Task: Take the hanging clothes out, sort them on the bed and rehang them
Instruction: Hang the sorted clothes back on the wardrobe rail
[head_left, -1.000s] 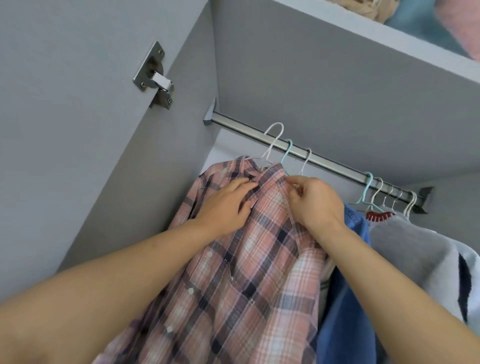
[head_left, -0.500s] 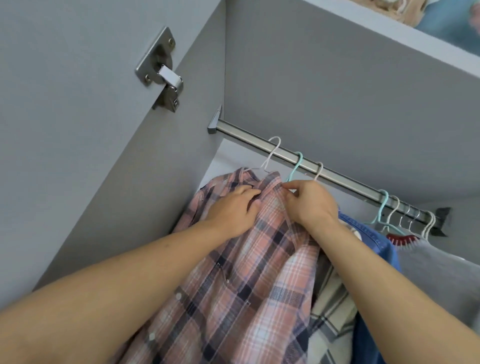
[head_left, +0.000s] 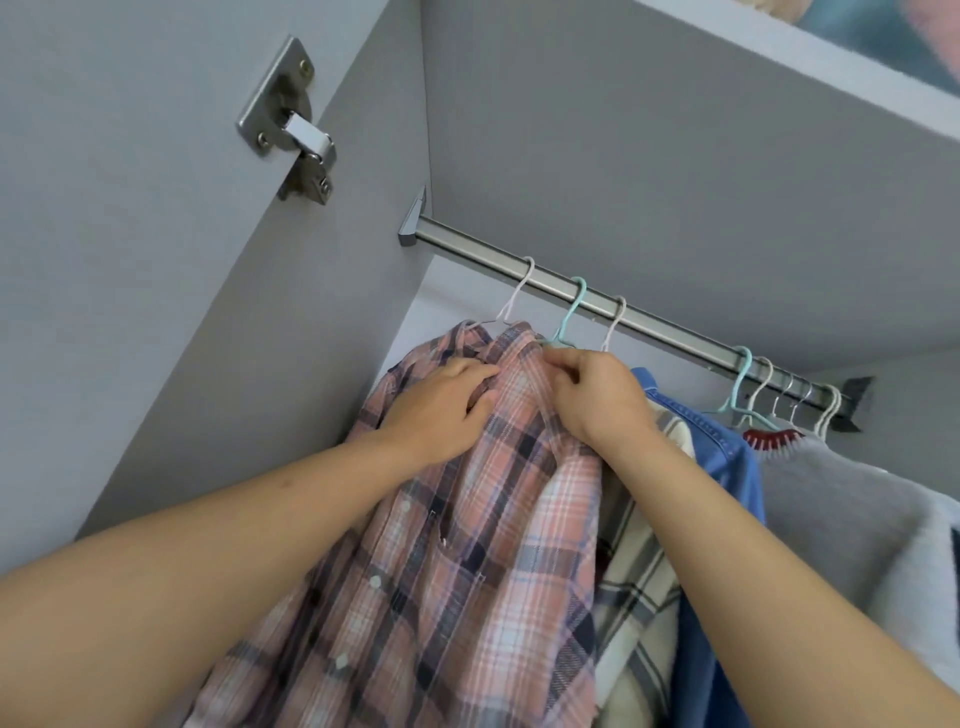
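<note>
Your left hand (head_left: 441, 410) rests on the collar of the pink plaid shirt (head_left: 467, 545), fingers (head_left: 480, 376) curled into the cloth just left of the placket; your right hand (head_left: 597, 395) sits opposite, its fingers pressed together and pinching the collar edge at the neck of the hanger; both hands hold the same places on the cloth as a second ago, so no grip has changed. What has changed is small; the hands and collar now sit lower against the rail (head_left: 649, 325) than they did, and more of the cream checked garment (head_left: 639, 597) shows just right of your right wrist, between the plaid shirt and the blue denim shirt (head_left: 727, 467). The plaid shirt hangs from the white hook (head_left: 517, 291) directly above your fingertips; that hook is over the rail, so the garment is in the wardrobe, not out of it. The teal hook (head_left: 571, 306) and a second white hook (head_left: 613, 322) stand just beyond your right fingers; I cannot tell whether those fingers touch the teal hanger. A grey jumper (head_left: 841, 509) hangs well right of both hands. Judgement: you are at the first removal or the last rehang, collar being settled; the bed is not in view; lift the hook clear rather than pull the cloth.
</note>
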